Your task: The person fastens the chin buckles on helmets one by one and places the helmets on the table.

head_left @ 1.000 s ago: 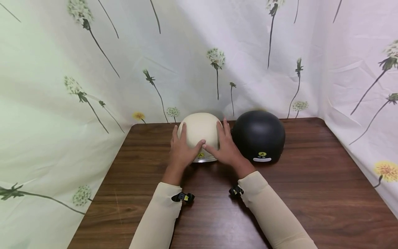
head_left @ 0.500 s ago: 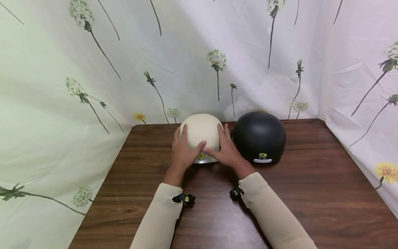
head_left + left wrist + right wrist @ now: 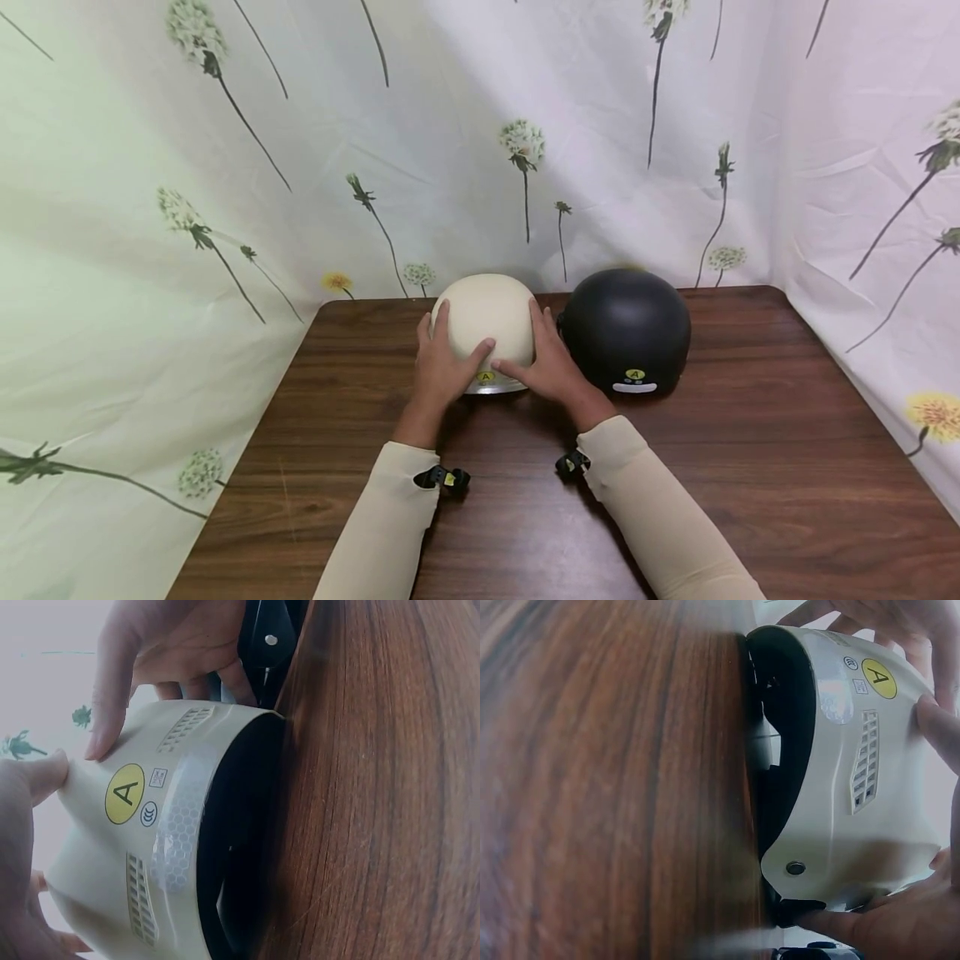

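A cream helmet (image 3: pixel 487 312) sits near the back edge of the table, its rear with a yellow "A" sticker facing me. My left hand (image 3: pixel 441 364) holds its left side, thumb laid across the back above the sticker. On the other side, my right hand (image 3: pixel 551 367) grips it with the fingers along the shell and the thumb toward the middle. The left wrist view shows the helmet's vents, reflective strip and dark lower opening (image 3: pixel 244 802). In the right wrist view a round rivet (image 3: pixel 796 868) shows low on the shell, with fingers right at the rim.
A matte black helmet (image 3: pixel 626 321) with a similar yellow sticker stands just right of my right hand. Both are on a dark wood table (image 3: pixel 750 467). White cloth (image 3: pixel 450 142) printed with dandelions hangs behind the table and along both sides.
My right hand's fingertips and thumb have slid slightly down the cream helmet, so the two thumbs are a little farther apart. The black helmet stays put.
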`<state>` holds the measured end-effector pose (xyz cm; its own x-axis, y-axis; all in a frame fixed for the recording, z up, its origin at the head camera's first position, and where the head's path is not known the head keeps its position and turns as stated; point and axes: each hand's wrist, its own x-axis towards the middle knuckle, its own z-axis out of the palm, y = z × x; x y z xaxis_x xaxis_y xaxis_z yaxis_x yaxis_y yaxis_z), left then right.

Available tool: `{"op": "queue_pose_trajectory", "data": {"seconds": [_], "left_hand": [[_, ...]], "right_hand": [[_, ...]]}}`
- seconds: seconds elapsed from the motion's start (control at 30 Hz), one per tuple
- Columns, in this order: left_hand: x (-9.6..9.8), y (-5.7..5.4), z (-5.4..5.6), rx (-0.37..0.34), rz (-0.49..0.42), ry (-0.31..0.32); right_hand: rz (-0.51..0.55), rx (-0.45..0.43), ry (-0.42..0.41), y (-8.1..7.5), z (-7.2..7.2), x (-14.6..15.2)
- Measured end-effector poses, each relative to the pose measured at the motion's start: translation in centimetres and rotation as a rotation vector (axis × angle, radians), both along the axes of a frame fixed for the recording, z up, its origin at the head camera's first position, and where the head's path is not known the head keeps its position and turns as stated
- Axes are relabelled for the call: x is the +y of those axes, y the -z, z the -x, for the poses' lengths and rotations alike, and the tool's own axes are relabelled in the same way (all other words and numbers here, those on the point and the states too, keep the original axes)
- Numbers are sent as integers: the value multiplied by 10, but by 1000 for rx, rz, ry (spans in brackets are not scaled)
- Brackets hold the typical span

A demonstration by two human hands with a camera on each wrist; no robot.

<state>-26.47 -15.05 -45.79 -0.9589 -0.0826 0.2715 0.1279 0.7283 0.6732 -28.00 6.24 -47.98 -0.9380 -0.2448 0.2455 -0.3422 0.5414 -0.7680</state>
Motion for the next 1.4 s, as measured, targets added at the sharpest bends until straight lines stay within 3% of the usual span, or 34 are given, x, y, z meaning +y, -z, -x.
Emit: {"op": "queue_pose_trajectory", "data": {"seconds": [0.3,0.43,0.63,0.77,1.03,1.4], "left_hand": [[-4,-5,-3,10,-7,0],[-5,-8,-8,23,-40,-8],[-5,-12,-14,-12,-78,-23],[-3,-20,-15,-7,-79,-32],[3,-35,-16,17,-2,-63],[9,-45,-21,35,73,-56]], "right_hand": [[10,-23,5,-8,-8,-4],[12,-3,-4,-14,-11,-8],[-19,31,-33,-25,-13,-7],[-33,68,-42,-33,-17,-5],[-32,140,-25,-47,-25,-1],[-99,179,-19,-61,-29,1]]}}
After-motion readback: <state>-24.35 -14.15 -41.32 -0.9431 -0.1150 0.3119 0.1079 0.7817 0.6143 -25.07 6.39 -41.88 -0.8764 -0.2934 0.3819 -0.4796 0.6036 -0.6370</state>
